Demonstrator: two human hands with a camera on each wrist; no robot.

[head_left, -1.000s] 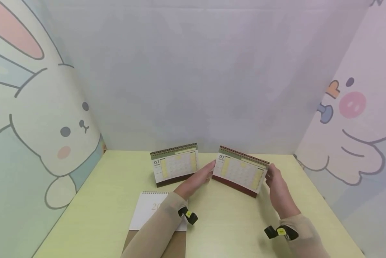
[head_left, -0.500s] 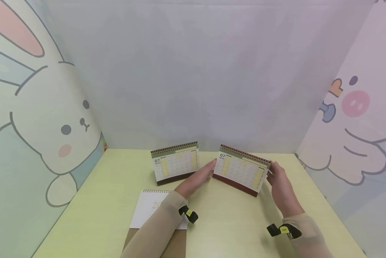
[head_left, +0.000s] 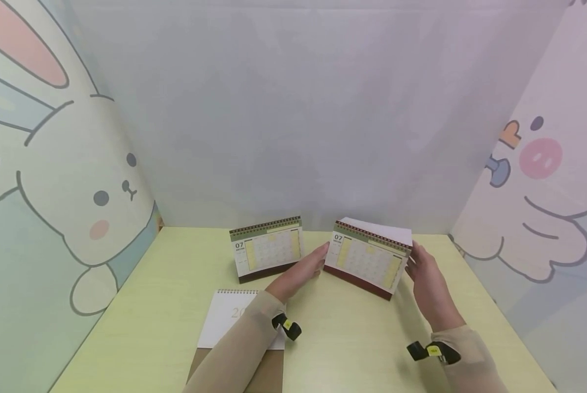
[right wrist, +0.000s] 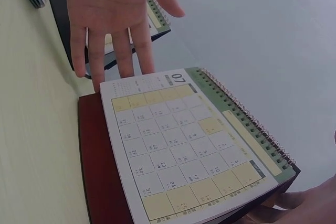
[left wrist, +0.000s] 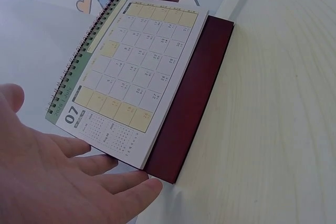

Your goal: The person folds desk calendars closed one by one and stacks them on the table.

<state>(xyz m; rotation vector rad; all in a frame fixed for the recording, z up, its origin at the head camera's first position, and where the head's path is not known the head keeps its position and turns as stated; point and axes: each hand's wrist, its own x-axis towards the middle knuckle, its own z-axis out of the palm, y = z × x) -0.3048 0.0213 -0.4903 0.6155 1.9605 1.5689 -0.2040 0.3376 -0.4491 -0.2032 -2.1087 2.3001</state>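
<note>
the red-bottomed calendar (head_left: 364,262) is standing between my left hand (head_left: 298,274), touching with straight fingers, and right hand (head_left: 430,286), maybe pinching, can't tell. it's looking light, stiff: best holding its ends.

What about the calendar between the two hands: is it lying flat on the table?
No, the calendar stands tilted, with its spiral binding raised above its dark red bottom strip.
</note>
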